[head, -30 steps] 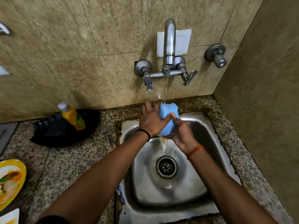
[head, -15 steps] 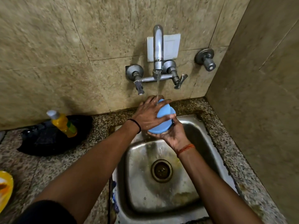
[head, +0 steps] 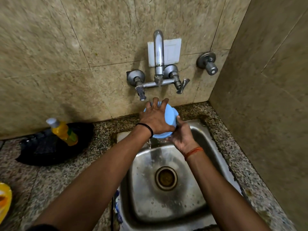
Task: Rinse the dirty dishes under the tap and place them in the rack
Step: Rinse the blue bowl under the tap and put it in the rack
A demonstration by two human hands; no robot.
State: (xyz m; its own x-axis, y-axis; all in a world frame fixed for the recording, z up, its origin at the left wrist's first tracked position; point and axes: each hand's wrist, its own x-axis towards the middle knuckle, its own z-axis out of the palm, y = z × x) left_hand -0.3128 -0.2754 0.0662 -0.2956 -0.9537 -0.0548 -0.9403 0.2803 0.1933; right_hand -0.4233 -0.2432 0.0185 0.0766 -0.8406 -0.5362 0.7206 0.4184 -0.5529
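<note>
At the sink's (head: 215, 157) back edge, a blue bowl (head: 170, 114) is rubbed by the left hand (head: 155, 117), fingers spread; its rim is gripped by the right hand (head: 181, 137); light, wet, probably slippery; best held by the rim.

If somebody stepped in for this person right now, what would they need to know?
Left hand: fingers spread over the blue bowl, rubbing it.
Right hand: grips the bowl's rim from below.
The bowl sits under the running tap, above the sink.
Done: rinsing this bowl is under way.
Left: finish it and rack it; no rack is in view. A yellow plate with food on it waits on the counter, far left.
</note>
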